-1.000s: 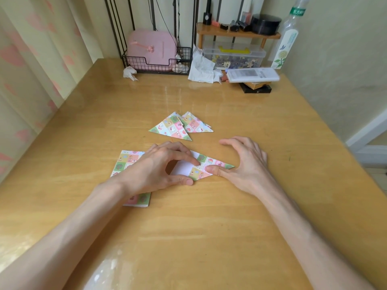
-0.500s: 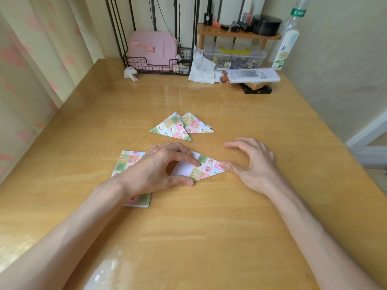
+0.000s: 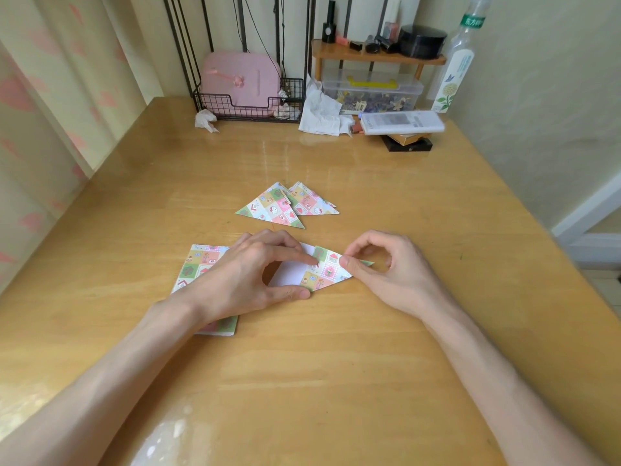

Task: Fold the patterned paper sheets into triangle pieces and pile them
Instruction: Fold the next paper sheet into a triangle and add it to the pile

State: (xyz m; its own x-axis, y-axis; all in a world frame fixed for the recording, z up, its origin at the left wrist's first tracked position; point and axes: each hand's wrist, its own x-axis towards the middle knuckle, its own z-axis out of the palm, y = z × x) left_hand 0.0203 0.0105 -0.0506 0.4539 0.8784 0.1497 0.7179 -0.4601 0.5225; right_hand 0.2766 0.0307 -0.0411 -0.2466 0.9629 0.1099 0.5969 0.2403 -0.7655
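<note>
A patterned paper sheet lies partly folded at the table's middle, its white underside showing. My left hand presses it down with the index finger and thumb spread across the fold. My right hand pinches the sheet's right corner between thumb and index finger. A stack of unfolded patterned sheets lies under my left wrist. Behind, two folded triangle pieces overlap each other on the table.
At the back edge stand a wire basket with a pink case, crumpled tissues, a clear plastic box, a small wooden shelf, a white remote and a tall bottle. Walls close both sides.
My right hand has curled in from lying flat beside the sheet and now pinches its right corner, lifting it a little. My left hand stays in place.
</note>
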